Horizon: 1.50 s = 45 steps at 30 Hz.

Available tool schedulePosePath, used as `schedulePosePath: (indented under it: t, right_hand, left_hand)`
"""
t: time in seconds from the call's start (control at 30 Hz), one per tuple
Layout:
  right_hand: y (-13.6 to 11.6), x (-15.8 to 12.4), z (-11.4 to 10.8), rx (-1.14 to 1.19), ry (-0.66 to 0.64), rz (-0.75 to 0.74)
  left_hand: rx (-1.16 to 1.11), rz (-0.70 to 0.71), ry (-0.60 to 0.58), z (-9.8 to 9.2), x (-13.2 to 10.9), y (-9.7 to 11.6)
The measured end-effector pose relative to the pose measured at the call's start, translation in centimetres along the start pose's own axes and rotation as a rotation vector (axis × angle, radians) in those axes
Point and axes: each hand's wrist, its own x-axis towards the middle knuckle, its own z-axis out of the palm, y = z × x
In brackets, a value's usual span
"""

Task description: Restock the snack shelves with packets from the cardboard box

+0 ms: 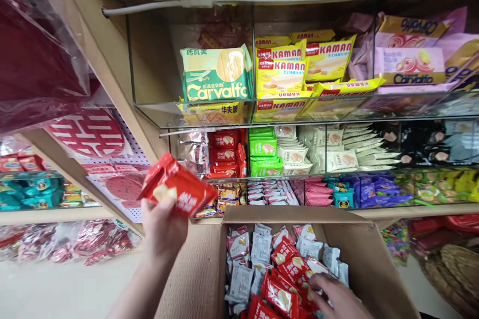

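Note:
My left hand [164,224] is raised in front of the shelves, closed around red snack packets [179,187] that overlap one another, with a pale food picture on the front. My right hand [335,294] reaches into an open cardboard box [196,269]. Its fingers curl at the edge of a red snack packet [307,295] in the pile, though part of the grip is hidden. More red packets [280,296] lie in the middle of the box, on top of silver-white packets [239,281].
Above the box, glass-fronted shelves hold green Carvalfo packs [217,75], yellow KAMAN packs [280,75] and purple packs [409,65]. One lower compartment holds red packets [224,154], beside green packets [263,149]. A wooden upright [108,60] stands left; woven baskets [454,271] sit lower right.

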Motion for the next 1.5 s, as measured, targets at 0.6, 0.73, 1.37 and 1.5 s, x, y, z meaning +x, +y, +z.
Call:
schedulePosePath:
  t: [0.6, 0.73, 1.37, 1.5]
  right_hand:
    - [-25.8, 15.5, -11.9, -0.983, 0.502, -0.624]
    - [-26.0, 15.4, -13.1, -1.099, 0.480, -0.612]
    - [-25.4, 8.5, -13.9, -0.755, 0.391, -0.651]
    - [-23.9, 3.8, -9.9, -0.465, 0.112, -0.807]
  left_hand:
    - [-1.034, -1.007, -0.291, -5.1, -8.2, -6.6]
    - [-1.088, -0.993, -0.365, -6.0, -9.0, -8.0]
    - [-1.108, -0.873, -0.528, -5.3, -8.9, -7.2]
    - [-1.213, -0.770, -0.467, -4.7, -8.0, -6.7]
